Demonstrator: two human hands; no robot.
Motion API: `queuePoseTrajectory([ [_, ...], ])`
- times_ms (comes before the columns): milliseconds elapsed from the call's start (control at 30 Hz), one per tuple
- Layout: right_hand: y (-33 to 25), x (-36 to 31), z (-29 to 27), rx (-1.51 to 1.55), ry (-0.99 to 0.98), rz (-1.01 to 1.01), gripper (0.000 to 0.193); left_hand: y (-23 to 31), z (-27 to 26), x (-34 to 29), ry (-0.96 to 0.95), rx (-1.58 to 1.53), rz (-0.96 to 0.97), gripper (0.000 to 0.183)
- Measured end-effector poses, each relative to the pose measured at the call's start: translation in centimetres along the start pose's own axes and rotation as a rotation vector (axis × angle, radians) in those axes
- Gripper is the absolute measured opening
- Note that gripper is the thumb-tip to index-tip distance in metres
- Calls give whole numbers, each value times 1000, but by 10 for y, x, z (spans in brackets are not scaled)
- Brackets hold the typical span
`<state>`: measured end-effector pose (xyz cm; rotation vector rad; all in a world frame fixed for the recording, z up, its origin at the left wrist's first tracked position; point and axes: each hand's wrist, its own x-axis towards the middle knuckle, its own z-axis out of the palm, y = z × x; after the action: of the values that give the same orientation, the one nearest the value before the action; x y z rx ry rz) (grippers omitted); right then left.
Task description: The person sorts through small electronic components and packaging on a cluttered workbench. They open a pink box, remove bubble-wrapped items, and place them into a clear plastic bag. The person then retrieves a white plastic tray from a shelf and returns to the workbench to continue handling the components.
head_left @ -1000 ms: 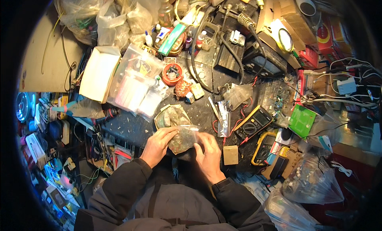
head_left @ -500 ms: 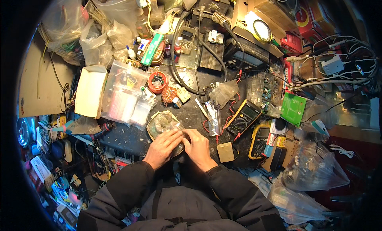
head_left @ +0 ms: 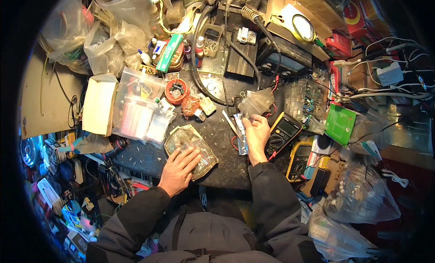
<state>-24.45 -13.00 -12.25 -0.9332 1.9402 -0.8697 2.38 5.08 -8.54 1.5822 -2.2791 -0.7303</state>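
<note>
My left hand (head_left: 180, 170) lies flat with outstretched fingers on a crinkled clear plastic bag (head_left: 205, 158). The bag rests near the bench's front edge; its contents are hard to make out. To the right, my right hand (head_left: 257, 135) has curled fingers, with thumb and fingertips together. They are at the upper part of a narrow silver-and-blue packet (head_left: 242, 147), just below a small clear bag (head_left: 257, 103). What they pinch, if anything, is hidden. Close to that hand's right side lies a black-and-yellow multimeter (head_left: 285, 129).
A second multimeter (head_left: 299, 158) lies farther right. Behind my left hand are a red round container (head_left: 176, 91), a copper-coloured mesh ball (head_left: 190, 107) and zip bags (head_left: 136, 113). A thick black cable (head_left: 195, 77) loops across the back. A bright green box (head_left: 340, 124) sits right.
My right hand has left the plastic bag and moved right to the narrow packet. My left hand has flattened onto the bag, which now lies lower and more exposed.
</note>
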Motion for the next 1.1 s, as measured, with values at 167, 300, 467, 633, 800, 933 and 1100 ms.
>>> queuePoseTrajectory([
  [167, 2, -46, -37, -166, -236, -125, 14, -3, 5, 2, 32, 14, 13, 76],
  [300, 15, -66, -45, 58, -423, 58, 19, -4, 7, 2, 43, 10, 16, 76],
  [467, 33, -64, -37, 87, -549, 128, 18, -5, 7, 2, 28, -7, 18, 78],
  [633, 32, -65, -36, 177, -575, 173, 21, -7, 7, 3, 36, -25, 23, 78],
  [800, 21, -67, -39, 208, -620, 205, 23, -7, 8, 1, 29, -28, 11, 77],
  [933, 19, -70, -40, 244, -654, 205, 24, -8, 10, 0, 44, -22, 13, 78],
  [1100, 24, -70, -40, 344, -692, 241, 34, -7, 12, 0, 74, -60, 3, 77],
])
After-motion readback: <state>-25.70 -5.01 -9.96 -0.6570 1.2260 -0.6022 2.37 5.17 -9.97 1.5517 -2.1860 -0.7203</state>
